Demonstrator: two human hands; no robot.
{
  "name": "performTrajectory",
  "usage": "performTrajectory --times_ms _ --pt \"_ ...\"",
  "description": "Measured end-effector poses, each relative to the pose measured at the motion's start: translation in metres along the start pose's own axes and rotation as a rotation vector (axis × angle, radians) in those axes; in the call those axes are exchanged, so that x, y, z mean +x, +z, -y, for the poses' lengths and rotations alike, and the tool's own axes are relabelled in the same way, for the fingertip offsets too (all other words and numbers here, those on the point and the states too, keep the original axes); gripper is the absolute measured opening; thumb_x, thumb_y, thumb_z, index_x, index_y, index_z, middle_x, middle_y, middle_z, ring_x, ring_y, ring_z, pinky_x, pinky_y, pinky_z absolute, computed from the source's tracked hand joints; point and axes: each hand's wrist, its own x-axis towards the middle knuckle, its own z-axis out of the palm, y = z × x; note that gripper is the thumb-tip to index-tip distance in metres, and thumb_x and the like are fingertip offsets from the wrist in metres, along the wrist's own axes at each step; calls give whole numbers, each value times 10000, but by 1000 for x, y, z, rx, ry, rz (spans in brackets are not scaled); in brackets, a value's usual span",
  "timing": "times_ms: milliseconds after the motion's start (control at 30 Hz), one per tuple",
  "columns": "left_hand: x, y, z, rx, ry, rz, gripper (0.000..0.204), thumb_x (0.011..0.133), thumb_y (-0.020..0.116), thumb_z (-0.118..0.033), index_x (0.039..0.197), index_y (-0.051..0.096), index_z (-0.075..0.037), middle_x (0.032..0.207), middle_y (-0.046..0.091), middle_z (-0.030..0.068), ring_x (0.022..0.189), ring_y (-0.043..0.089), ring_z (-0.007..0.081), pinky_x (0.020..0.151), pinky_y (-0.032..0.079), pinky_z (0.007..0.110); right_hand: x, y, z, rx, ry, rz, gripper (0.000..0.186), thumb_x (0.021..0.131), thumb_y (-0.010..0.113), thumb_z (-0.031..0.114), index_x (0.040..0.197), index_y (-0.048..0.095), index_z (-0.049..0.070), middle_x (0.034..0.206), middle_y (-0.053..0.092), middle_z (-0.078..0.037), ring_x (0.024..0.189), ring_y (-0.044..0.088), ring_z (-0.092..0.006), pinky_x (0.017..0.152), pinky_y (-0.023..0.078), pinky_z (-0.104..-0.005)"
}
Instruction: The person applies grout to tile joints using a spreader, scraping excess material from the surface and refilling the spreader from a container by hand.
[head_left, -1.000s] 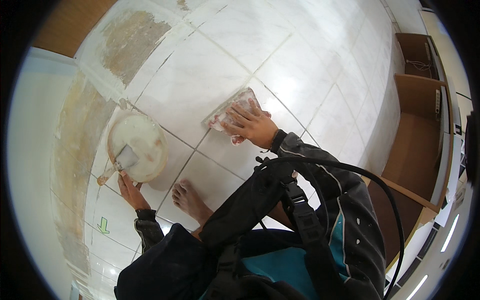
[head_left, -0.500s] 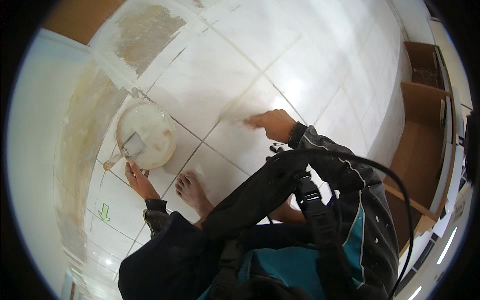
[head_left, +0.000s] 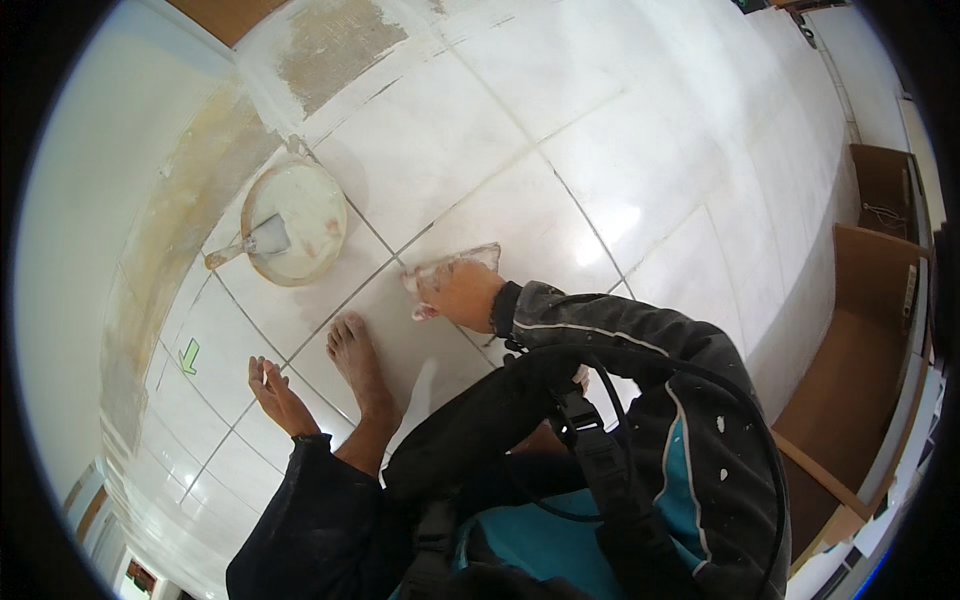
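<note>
My right hand is closed around a flat, pale spreader-like piece smeared with white paste. It is over the tiled floor beside a joint between tiles. My fingers hide much of the piece, so its exact kind is unclear. To the left, my left hand hovers over the tiles, fingers loosely bent and nothing in them. Beyond it stands a round tub with white paste inside. A putty knife lies across the tub's left rim, its blade on the paste and its handle sticking out.
My bare foot is on the tiles between my hands. A green arrow sticker marks the floor at left. A stained, patchy strip runs along the left wall. Brown open cabinets line the right side.
My left hand has drawn back from beside the putty knife and tub. My right hand has come nearer and to the left, and the pale piece in it now shows clearly.
</note>
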Motion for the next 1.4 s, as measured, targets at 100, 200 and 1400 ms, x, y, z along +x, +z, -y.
performTrajectory --times_ms 100,200,1400 --pt "-62 -29 9 33 -3 -81 578 956 470 -369 1383 351 2 1344 445 189 1189 485 270 995 390 403 -36 10 2 -145 -128 12 462 884 499 410 1251 507 129 1293 513 -177 1096 562 -320 829 465 -542" --pt "-74 -3 9 11 25 -44 576 957 471 -371 1386 347 -6 1356 435 189 1200 478 271 999 384 405 -53 6 -47 -519 -200 -232 540 917 444 410 1364 403 109 1314 477 -245 1216 472 -397 847 448 -624" --pt "-272 -108 101 265 221 -192 505 962 492 -336 1366 378 -55 1365 421 149 1207 445 274 994 362 406 -191 53 18 -200 -367 -416 530 915 413 462 1327 452 131 1306 472 -273 1245 421 -447 964 305 -673"
